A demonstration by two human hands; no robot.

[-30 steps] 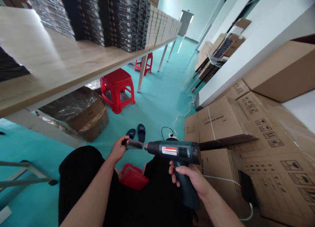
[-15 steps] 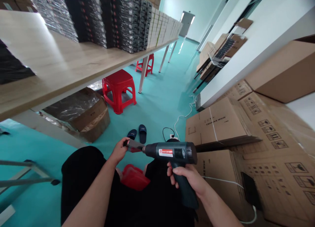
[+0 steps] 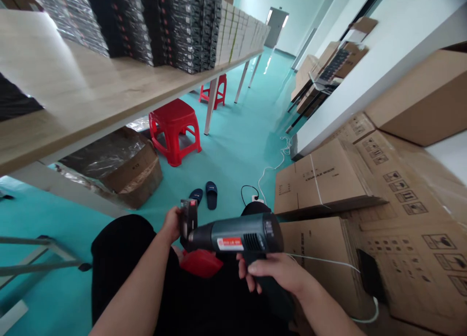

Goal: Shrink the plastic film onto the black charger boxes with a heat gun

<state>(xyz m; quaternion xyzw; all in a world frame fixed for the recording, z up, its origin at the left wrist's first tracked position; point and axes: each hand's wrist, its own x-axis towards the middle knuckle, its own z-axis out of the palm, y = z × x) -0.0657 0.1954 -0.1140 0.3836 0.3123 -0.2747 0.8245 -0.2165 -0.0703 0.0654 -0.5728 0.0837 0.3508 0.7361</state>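
My right hand (image 3: 268, 273) is wrapped round the handle of a dark green heat gun (image 3: 237, 233) with a red and white label. Its nozzle points left and meets the lower part of a small dark box (image 3: 188, 218) in the view; whether they touch I cannot tell. My left hand (image 3: 171, 225) grips that box by its left side, fingers partly hidden behind it. The box looks glossy, with a red mark near its upper edge. Both hands are above my lap, over black clothing.
A red stool (image 3: 175, 132) and an open carton (image 3: 124, 173) are by the long table (image 3: 109, 90), which bears stacks of wrapped black packages (image 3: 182, 29). Flat cardboard cartons (image 3: 321, 180) rise at my right. Slippers (image 3: 211, 195) and a white cable (image 3: 268, 169) lie on the floor.
The small box has turned from lying nearly level to standing upright. The heat gun has shifted left and slightly down, its nozzle now at the box's lower part.
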